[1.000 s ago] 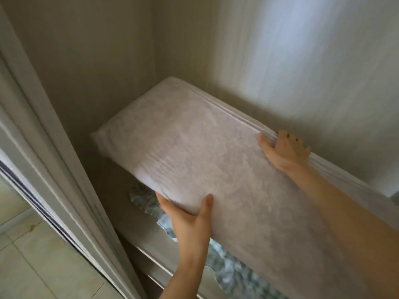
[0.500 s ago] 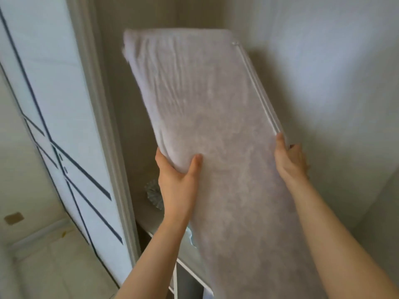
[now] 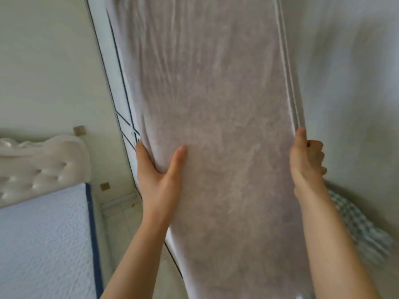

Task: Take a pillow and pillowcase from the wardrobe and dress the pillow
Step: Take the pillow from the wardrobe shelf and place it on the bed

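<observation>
Gripping the pillow (image 3: 216, 137) by its two long edges, the person holds it upright in front of the camera, its top running out of view. The left hand (image 3: 158, 175) is wrapped around the left edge, thumb spread across the front face and fingers hidden behind. The right hand (image 3: 306, 160) is curled closed on the right edge, just below the piped seam.

What could go wrong, as I judge it: the pillow is long and soft, held only low down, so the unsupported upper part could flop over or catch on the wardrobe door (image 3: 121, 100) just behind its left edge. The left grip looks loose (a flat palm more than a pinch), so a quick swing might let that side slip. The pillowcase is not in either hand; the checked cloth (image 3: 356, 223) at the right, behind the right forearm, may be it, but blur makes that uncertain, and it is not yet taken.

To the near left lies a bed (image 3: 43, 234) with a textured blue-white cover, a tufted pale headboard (image 3: 38, 165) beyond it. Pale tiled floor (image 3: 123, 216) shows between bed and door, and the walls are plain.
</observation>
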